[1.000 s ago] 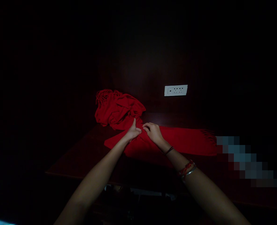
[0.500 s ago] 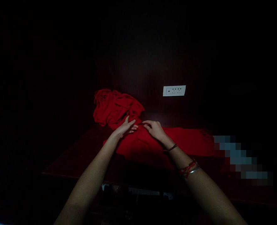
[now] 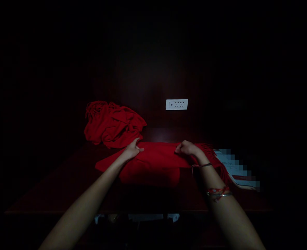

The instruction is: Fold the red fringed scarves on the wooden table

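Observation:
A red fringed scarf point(image 3: 155, 161) lies partly flattened across a dark wooden table point(image 3: 65, 187), its far end bunched in a heap point(image 3: 111, 123) at the back left. My left hand point(image 3: 132, 150) rests on the scarf's upper edge with fingers curled, pinching the cloth. My right hand point(image 3: 187, 148) presses on the same edge farther right, fingers bent onto the fabric near the fringe point(image 3: 213, 154). Bracelets circle my right wrist and forearm.
A white wall socket point(image 3: 176, 104) sits on the dark panel behind the table. Papers or a booklet point(image 3: 236, 170), partly blurred out, lie at the table's right. Pale items show under the table's front edge. The room is very dark.
My hands have moved apart along the scarf's upper edge, the right one sliding toward the fringe. The flat part looks straighter, and the view has shifted rightwards.

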A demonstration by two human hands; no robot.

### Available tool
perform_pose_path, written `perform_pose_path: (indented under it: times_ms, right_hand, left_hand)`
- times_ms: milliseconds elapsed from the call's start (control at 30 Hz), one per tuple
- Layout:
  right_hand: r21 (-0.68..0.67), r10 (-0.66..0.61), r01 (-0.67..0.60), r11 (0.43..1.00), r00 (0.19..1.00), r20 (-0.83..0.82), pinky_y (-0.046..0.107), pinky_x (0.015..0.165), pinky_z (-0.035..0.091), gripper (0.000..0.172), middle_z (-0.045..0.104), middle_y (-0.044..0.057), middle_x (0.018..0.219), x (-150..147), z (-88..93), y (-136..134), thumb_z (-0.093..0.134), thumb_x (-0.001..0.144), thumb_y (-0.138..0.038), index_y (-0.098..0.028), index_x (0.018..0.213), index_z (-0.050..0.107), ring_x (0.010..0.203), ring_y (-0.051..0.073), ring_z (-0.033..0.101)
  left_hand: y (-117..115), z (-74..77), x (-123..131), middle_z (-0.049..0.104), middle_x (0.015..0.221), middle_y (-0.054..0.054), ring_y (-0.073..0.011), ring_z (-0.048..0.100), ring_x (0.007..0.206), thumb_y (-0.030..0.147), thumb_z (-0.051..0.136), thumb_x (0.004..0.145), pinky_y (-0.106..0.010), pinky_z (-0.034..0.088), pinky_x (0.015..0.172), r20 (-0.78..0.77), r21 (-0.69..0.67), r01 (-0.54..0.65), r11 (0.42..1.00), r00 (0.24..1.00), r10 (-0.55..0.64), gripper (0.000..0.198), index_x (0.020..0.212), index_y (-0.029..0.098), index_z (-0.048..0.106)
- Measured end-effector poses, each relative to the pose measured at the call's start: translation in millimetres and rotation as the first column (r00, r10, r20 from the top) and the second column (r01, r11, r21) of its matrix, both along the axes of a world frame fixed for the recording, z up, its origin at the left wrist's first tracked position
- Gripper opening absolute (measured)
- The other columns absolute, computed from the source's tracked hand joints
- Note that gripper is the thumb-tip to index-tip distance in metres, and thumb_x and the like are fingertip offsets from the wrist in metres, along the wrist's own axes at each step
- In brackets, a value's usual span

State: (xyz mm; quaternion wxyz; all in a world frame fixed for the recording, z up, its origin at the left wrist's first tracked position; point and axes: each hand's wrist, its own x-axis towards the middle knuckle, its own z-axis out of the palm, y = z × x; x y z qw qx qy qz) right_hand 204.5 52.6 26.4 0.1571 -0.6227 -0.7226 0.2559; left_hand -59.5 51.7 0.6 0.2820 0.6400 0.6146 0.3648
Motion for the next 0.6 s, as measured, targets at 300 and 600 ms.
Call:
perform_pose_path:
  times_ms: [300, 600]
  right_hand:
    - [0.233, -0.089, 0.146, 0.961, 0.967, -0.237, 0.018, 0.057, 0.038, 0.012, 0.063, 0.001, 0.067, -21.6, -1.6, 0.0, 0.057, 0.063, -0.021, -0.015, 0.07, 0.064, 0.064, 0.011, 0.055]
    - [0.651, -0.006, 0.073, 0.755, 0.995, -0.105, 0.022, 0.067, 0.038, 0.013, 0.057, 0.003, 0.076, -33.8, 1.8, -10.5, 0.049, 0.07, -0.016, -0.016, 0.08, 0.057, 0.071, 0.012, 0.05]
  left_hand:
    - [-6.1, 0.4, -2.3, 0.059, 0.075, -0.004, -0.0177, 0.056, 0.07, 0.02, 0.049, 0.071, -0.024, 0.04, 0.062, -0.435, 0.058, 0.032, 0.998, 0.901, -0.003, 0.058, 0.125, 0.018, 0.03]
    - [-18.1, 11.4, 7.8, 0.056, 0.097, -0.012, -0.0225, 0.053, 0.087, 0.022, 0.044, 0.074, -0.03, 0.039, 0.072, -0.522, 0.094, 0.025, 0.995, 0.853, 0.028, 0.051, 0.124, 0.016, 0.033]
